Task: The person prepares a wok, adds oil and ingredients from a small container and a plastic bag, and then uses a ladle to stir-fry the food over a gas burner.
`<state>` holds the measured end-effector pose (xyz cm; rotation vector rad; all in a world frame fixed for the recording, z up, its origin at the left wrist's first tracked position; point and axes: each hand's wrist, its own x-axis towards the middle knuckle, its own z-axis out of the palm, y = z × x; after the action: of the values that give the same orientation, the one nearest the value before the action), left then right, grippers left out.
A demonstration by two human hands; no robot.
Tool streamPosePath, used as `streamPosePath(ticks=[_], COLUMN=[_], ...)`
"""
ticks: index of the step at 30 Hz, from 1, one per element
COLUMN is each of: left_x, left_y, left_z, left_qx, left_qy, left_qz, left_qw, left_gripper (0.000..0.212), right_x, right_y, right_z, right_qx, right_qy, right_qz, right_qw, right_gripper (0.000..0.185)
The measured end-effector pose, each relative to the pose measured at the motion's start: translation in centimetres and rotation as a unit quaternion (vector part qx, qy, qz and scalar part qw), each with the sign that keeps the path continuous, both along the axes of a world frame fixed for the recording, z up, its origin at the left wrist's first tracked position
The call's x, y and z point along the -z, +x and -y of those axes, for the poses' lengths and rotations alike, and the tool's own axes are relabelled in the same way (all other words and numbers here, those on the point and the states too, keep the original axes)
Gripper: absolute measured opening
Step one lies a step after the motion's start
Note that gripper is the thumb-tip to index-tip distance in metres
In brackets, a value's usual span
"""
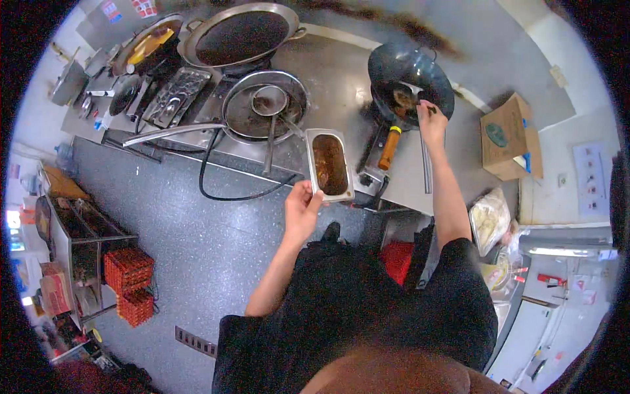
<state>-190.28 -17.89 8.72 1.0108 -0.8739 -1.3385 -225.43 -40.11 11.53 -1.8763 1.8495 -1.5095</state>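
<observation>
My left hand (302,209) grips the near end of a rectangular metal container (350,184), thumb on its rim. Dark brown sauce (329,162) fills much of this container, which I hold up in front of the counter edge. My right hand (433,120) is over the near right side of a dark wok (386,61), its fingers closed around what looks like a metal spatula (412,88). Some brown food (402,101) lies in the wok's bottom, partly hidden by the spatula and my hand. The wok's wooden handle (390,150) points towards me.
Left of the container, a ladle (269,101) rests across a long-handled pan (229,111). Behind it stands a large pan of dark liquid (241,37). A cardboard box (502,138) and a plastic bag (489,221) are at right. Red baskets (128,271) stand by a shelf at left.
</observation>
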Motion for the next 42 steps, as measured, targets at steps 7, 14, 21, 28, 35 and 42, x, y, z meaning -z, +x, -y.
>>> streamPosePath(ticks=[7,14,21,28,35,42], left_x=[-0.5,-4.0,-8.1,1.9,16.5,19.5], left_y=[-1.5,-6.4,-16.1,-34.1,-48.4,-51.4], left_z=[0.3,0.4,-1.9,-4.8,-1.9,-1.4], left_qx=[0.056,0.167,0.410,0.524,0.511,0.462], left_qy=[-0.019,-0.002,0.028,0.127,0.112,0.166], left_qz=[0.026,0.030,0.077,-0.019,0.075,-0.010], left_qw=[0.998,0.985,0.908,0.842,0.849,0.871], left_gripper=[0.011,0.013,0.017,0.018,0.014,0.012], right_x=[1.6,-3.4,-3.9,2.3,2.9,-2.4], right_y=[-2.5,-1.8,-2.5,-9.7,-7.5,-7.2], right_z=[-0.2,-14.4,-32.9,-45.1,-50.3,-37.6], right_qx=[0.001,-0.048,0.059,0.307,0.574,0.291], right_qy=[-0.077,-0.098,0.104,0.134,0.088,0.119], right_qz=[0.275,0.547,0.279,0.404,0.122,0.173], right_qw=[0.958,0.830,0.953,0.851,0.805,0.933], right_gripper=[0.025,0.025,0.029,0.074,0.049,0.028])
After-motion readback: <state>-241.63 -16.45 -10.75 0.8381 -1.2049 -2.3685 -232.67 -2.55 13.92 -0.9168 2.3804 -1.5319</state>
